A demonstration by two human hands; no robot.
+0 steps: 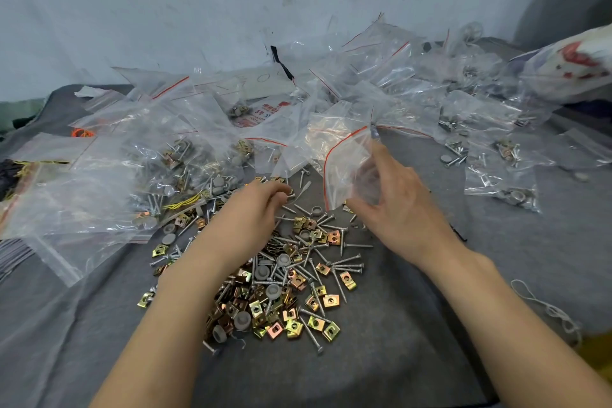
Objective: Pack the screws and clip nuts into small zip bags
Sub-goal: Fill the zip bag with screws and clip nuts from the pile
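Forearms enter bare from the near edge, over a grey cloth (397, 358).

Step in hand (judged): loading pieces into one small zip bag (344, 162). To do it well, prop the mouth wide with the holding fingers, bring the bag low to the pile, and feed screws (347, 262) head-first so the points do not pierce the film. Clip nuts (331, 301) go in after.

Grip: right hand (394, 205) is closed loosely on the bag. The thumb is at its lower corner, the fingers are spread against the film, and the index is raised toward the red-lined mouth. Contents are unclear through the glare.

Left hand (258, 205), just beside the bag's lower edge, curls its fingers down onto the far end of the pile. I cannot tell whether it pinches anything.

Nearer than the grip: loose screws and clip nuts, with grey caps (273, 291) mixed in.

Beyond it and to both sides: heaped bags (500, 175), some already filled.
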